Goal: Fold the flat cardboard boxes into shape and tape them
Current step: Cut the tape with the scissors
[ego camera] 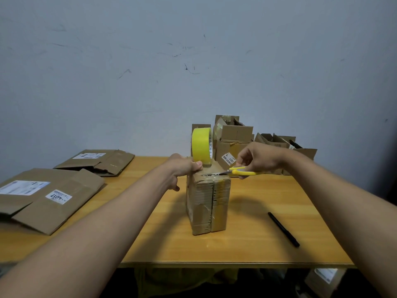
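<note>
Far left: two flat boxes [49, 196] unfolded, near one labelled "4017". Centre: one folded box [208, 203] upright on table [257, 244], seam taped down near face. Left hand [184, 168] clamped on yellow tape roll [202, 147] atop it. Right hand [257, 160] gripping yellow scissors [238, 172], blades at tape, likely cutting. Far right: finished boxes [236, 143], label "4305".

Two bare forearms and hands

No sleeves, gloves, rings or watch are worn: the left hand [184, 168] and right hand [257, 158] are seen uncovered above the wooden table [257, 244].
</note>
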